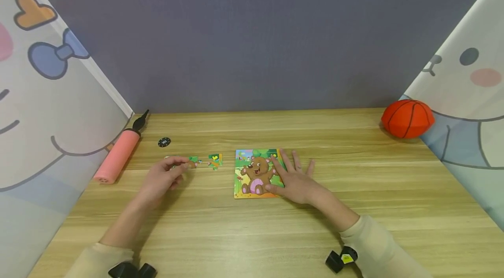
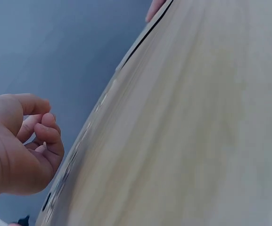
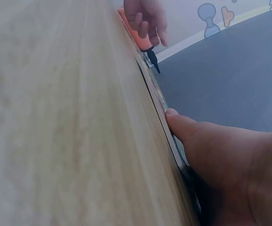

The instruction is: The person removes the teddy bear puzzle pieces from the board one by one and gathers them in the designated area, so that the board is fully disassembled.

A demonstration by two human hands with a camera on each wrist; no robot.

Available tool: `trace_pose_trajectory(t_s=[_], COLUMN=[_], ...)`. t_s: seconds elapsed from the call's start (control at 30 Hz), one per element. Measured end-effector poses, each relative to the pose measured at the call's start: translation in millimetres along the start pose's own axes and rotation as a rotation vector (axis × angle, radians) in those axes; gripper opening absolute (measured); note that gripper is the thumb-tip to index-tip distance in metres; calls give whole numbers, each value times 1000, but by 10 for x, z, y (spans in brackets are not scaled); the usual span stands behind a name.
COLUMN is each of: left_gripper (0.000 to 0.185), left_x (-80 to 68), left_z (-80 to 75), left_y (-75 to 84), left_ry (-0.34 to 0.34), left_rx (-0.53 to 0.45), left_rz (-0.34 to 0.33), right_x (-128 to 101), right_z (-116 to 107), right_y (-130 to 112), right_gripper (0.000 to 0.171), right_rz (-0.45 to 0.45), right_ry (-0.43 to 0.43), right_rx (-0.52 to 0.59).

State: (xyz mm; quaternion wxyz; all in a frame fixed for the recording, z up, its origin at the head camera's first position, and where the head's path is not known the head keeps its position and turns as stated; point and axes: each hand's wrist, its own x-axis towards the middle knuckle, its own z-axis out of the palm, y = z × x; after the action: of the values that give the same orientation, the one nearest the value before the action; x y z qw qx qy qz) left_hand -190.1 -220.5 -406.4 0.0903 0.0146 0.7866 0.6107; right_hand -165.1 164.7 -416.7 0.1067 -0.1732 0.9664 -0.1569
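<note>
A square jigsaw puzzle (image 1: 257, 177) with a brown bear on it lies on the wooden table. My right hand (image 1: 300, 184) rests on its right edge with spread fingers, the thumb touching the picture; in the right wrist view, that thumb (image 3: 180, 123) lies over the thin board's edge. To the left, my left hand (image 1: 163, 177) hovers over loose puzzle pieces, fingers loosely bent. Its fingertips are beside a green and brown piece (image 1: 194, 161). Another loose piece (image 1: 215, 161) lies farther right. The left wrist view shows nothing held in the left hand (image 2: 27, 141).
A black round chip (image 1: 164, 141) lies behind the left hand. A pink hand pump (image 1: 120, 153) with a black nozzle lies along the left wall. At the back right sits a dented orange-red basketball (image 1: 407, 118). A grey panel (image 1: 252, 37) bounds the table's back.
</note>
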Motion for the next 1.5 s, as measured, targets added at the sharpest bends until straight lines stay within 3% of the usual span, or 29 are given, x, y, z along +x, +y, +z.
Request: trace_pose_trajectory(t_s=[0.43,0.93,1.5], left_gripper=[31,27,29], left_x=[171,291,333], left_z=[462,904,1187], left_y=[142,164,219], left_ry=[-113,-264,-379], left_rx=[0,0,-56], left_rz=[11,30,43], right_x=[-17,-3,16], right_z=[36,19,13], right_y=[16,23,7], right_gripper=[97,94,94], right_rz=[8,1,7], right_ry=[-4,-4,-8], right_rx=[31,15,3])
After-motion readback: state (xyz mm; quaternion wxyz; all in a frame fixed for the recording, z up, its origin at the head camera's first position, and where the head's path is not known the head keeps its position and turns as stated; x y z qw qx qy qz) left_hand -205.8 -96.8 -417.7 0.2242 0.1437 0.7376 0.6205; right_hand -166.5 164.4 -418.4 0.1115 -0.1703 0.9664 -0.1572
